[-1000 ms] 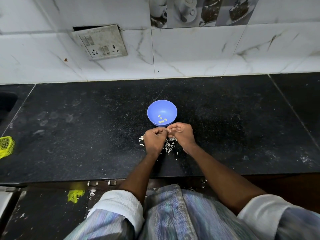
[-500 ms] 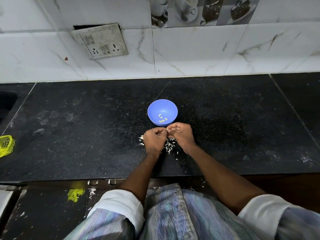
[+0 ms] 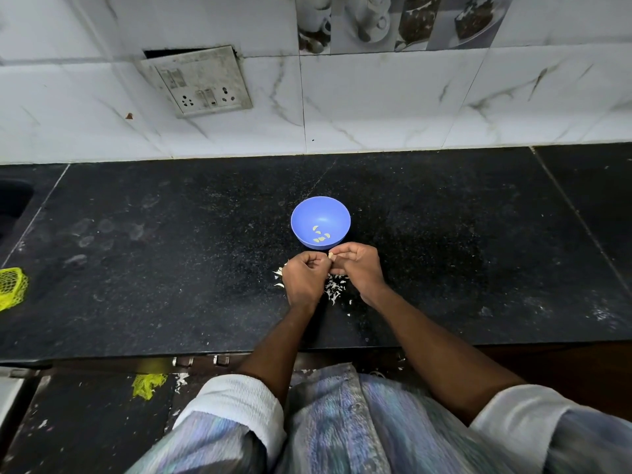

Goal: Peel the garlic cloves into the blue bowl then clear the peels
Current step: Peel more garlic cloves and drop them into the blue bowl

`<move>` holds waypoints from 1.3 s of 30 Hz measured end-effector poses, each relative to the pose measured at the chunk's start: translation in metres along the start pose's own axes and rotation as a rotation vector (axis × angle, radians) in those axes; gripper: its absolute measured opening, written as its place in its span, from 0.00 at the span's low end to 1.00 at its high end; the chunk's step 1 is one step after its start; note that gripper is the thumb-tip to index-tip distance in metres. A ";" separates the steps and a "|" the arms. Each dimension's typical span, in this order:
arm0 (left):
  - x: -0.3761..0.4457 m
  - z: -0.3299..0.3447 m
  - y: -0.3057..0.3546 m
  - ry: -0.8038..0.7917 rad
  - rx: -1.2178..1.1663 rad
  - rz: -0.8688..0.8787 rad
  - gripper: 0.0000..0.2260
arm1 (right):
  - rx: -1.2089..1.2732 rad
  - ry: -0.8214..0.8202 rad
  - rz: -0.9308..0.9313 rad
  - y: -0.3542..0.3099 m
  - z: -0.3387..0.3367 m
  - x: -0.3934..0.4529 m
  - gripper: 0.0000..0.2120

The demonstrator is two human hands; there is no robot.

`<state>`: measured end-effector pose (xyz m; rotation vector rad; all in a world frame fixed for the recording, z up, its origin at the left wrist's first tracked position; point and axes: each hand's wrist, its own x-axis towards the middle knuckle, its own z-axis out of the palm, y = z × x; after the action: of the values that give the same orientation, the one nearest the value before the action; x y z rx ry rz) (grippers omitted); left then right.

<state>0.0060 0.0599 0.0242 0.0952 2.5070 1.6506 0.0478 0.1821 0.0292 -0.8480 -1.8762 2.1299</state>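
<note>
Yellow mesh bag (image 3: 12, 287) on black countertop (image 3: 143, 268), switch plate (image 3: 200, 82) on tiled wall (image 3: 393, 107)

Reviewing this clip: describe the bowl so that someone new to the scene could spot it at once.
On the black speckled stone counter, below the white marbled wall tiles, sits a small round blue plastic bowl just beyond the person's two hands. It holds a few pale peeled garlic cloves and is the only blue thing on the counter.

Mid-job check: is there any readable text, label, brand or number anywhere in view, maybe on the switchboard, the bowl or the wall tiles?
None readable.
Switchboard: sockets and switches, no legible marking.
Blue bowl: plain, no label.
Picture tiles: cups and desserts, no words.
</note>
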 end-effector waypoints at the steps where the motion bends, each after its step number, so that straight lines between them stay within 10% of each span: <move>1: 0.001 0.000 -0.001 -0.001 -0.013 -0.004 0.04 | 0.015 0.003 0.008 -0.001 0.000 0.000 0.04; 39: 0.010 0.001 -0.014 -0.115 0.004 0.139 0.08 | -0.079 -0.057 0.006 0.002 -0.012 0.005 0.04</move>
<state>-0.0036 0.0563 0.0098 0.3626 2.4675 1.6391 0.0508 0.1947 0.0252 -0.8173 -2.0005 2.1170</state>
